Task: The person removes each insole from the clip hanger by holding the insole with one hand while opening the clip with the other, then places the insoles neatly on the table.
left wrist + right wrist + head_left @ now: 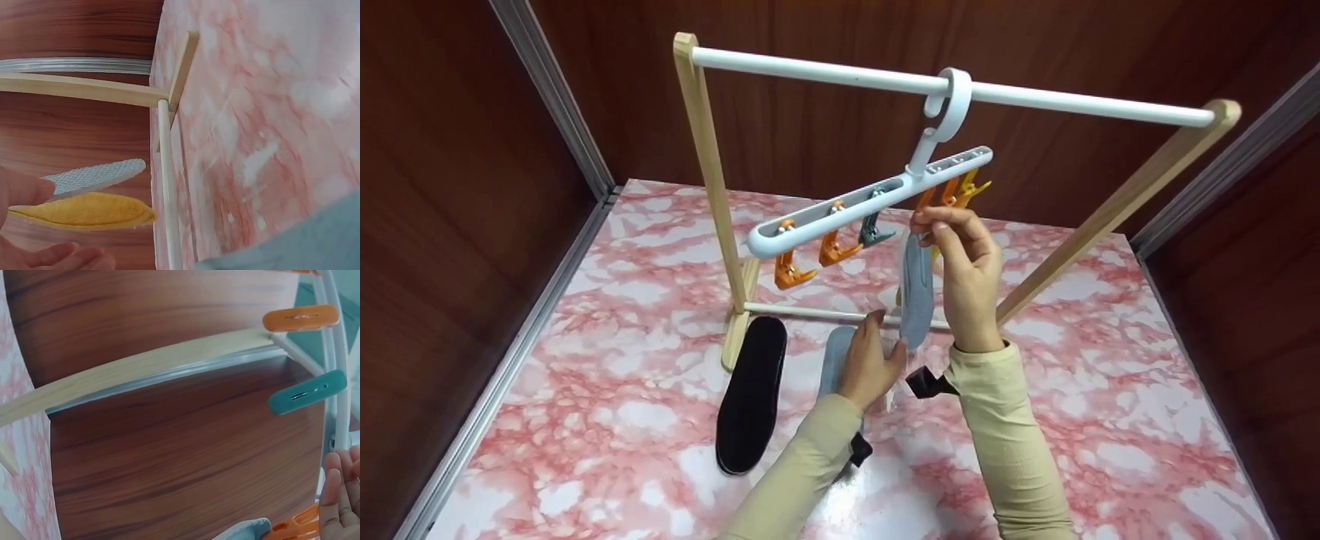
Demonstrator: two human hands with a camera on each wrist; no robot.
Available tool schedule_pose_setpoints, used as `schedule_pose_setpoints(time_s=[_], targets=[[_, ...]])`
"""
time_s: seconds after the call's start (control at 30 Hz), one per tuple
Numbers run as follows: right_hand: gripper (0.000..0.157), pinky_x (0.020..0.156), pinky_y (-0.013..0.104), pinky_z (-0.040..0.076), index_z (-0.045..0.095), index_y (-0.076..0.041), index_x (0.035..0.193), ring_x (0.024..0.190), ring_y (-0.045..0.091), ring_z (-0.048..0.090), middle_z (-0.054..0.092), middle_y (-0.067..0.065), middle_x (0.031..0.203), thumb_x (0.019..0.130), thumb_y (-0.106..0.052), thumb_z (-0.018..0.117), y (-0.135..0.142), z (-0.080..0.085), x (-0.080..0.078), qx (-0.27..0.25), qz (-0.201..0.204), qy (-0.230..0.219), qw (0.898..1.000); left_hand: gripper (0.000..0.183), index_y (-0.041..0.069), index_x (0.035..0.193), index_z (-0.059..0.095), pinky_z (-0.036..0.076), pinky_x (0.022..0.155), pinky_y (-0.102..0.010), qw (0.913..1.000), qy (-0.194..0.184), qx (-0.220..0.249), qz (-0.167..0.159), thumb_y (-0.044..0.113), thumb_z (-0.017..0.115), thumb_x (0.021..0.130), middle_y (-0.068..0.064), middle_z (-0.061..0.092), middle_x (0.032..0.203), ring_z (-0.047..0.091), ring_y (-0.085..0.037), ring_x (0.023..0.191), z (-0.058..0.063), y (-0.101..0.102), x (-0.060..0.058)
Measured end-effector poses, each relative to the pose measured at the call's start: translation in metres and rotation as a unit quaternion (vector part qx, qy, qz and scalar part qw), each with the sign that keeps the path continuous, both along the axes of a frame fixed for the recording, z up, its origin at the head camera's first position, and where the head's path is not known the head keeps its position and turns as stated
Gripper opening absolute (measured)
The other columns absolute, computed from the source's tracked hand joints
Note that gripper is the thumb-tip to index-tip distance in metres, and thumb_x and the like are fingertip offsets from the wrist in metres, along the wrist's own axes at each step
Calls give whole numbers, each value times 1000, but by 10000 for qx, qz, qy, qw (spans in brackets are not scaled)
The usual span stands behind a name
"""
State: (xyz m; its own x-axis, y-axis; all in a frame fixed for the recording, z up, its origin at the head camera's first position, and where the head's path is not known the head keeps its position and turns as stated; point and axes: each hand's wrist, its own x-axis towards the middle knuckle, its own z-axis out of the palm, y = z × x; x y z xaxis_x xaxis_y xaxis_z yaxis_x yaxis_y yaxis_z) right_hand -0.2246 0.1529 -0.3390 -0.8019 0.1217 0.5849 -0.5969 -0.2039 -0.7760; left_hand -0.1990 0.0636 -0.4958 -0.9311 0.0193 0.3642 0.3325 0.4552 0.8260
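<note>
A grey-blue insole (pixel 916 300) hangs upright below the white hanger (pixel 840 217). My right hand (pixel 971 255) is at its top, thumb and forefinger pinching an orange clip (pixel 295 526) that sits against the insole's end. The fingertips partly cover that clip in the head view. Close to the insole's lower end, my left hand (pixel 874 364) has its thumb and fingers spread apart and grips nothing. Next to the hanging insole, a yellow insole (pixel 90 211) shows in the left wrist view. A light blue insole (pixel 840 352) lies on the table, partly hidden by my left hand.
A wooden rack with a white bar (pixel 825 71) carries the hanger. Orange clips (pixel 787 274) and a dark green clip (pixel 875 232) dangle from its left half, a yellow clip (pixel 973 187) from the right end. A black insole (pixel 752 397) lies on the marbled table (pixel 622 465).
</note>
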Motion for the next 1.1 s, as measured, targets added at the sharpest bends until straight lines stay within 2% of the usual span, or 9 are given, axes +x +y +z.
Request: schedule_pose_setpoints(time_s=[0.23,0.37,0.57,0.77,0.9,1.1], targets=[[17,77,29,49,68,0,97,86,18,65,70,10,93,94,1,52,1,-2,-1,-136,9,-84,9999,38,-7,122,52,49,93,-42,9969,334,686,-169,3,64,87,-23,64,114,62,-35,107,5,9,-10],[18,77,29,49,68,0,96,85,18,65,70,9,90,94,2,51,1,-1,0,-226,-43,-140,9996,29,-6,117,56,53,86,-39,9945,394,927,-301,-3,58,89,-22,68,105,67,-32,97,9,11,-12],[17,79,32,47,68,0,96,85,20,63,70,8,90,94,2,52,3,-2,-2,-357,-361,-118,9986,20,-5,109,60,53,79,-37,9966,219,763,-217,-3,52,91,-19,69,95,67,-29,87,12,9,-9],[16,87,31,44,66,-1,100,97,20,58,65,8,99,91,5,54,5,-4,-6,-691,-712,-289,9946,15,-4,104,59,53,74,-34,9970,445,623,-126,3,55,92,-17,68,89,66,-27,80,10,5,-7],[20,94,31,45,63,-1,108,106,24,56,62,12,108,90,4,57,6,-5,-8,-701,-663,-404,9945,15,-3,103,59,50,68,-33,9969,480,606,-114,8,57,93,-14,65,83,62,-25,75,9,1,-7],[32,97,30,45,59,3,122,110,22,56,63,9,113,91,-1,60,6,-5,-12,-402,-410,-869,9946,23,-7,109,57,51,81,-41,9974,573,411,-125,10,57,94,-19,65,96,64,-33,91,6,-3,-4]])
